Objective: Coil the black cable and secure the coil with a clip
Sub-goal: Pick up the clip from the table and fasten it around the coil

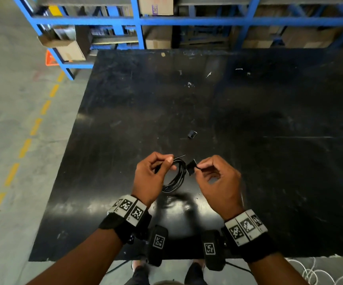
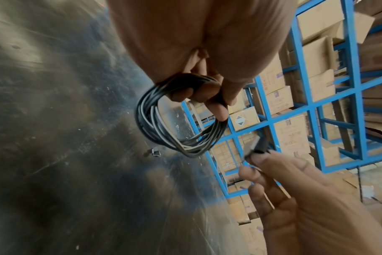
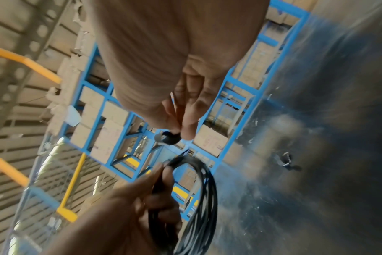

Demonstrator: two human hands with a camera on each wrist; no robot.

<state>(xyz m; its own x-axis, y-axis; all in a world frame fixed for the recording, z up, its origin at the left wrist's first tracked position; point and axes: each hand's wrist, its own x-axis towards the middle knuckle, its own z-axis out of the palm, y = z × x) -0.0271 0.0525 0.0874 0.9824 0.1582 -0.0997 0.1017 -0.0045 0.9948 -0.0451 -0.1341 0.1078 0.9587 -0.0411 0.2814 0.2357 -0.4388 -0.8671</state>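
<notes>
A: Head view first. What do the hands have?
B: The left hand (image 1: 152, 177) has its fingers curled round a coil of black cable (image 1: 176, 175), held up over the black bench (image 1: 269, 140). The right hand (image 1: 215, 179) pinches a black binder clip (image 1: 191, 167) just beside the coil's right edge; I cannot tell whether they touch.
A: Anything else on the bench?
B: A second binder clip (image 1: 192, 134) lies farther out, well apart from both hands. Blue shelving (image 1: 137, 21) with cardboard boxes (image 1: 156, 5) stands beyond the far edge.

A: Left wrist view?
B: The left hand's fingers (image 2: 199, 93) wrap the top of the cable coil (image 2: 164, 131), which hangs as a loop of several turns. The right hand (image 2: 294, 198) comes in from below right, its fingertips gripping the clip (image 2: 254, 146) close to the loop's lower side, not yet on it. The spare clip (image 2: 155, 152) shows small on the bench (image 2: 55, 155).

A: Right wrist view?
B: The right hand's thumb and fingers (image 3: 185, 120) squeeze the clip (image 3: 169, 138); the picture is blurred, so how its mouth stands is unclear. Below, the left hand (image 3: 124, 207) grips the coil (image 3: 203, 198). The spare clip (image 3: 285, 159) lies on the bench (image 3: 338, 120) to the right.
</notes>
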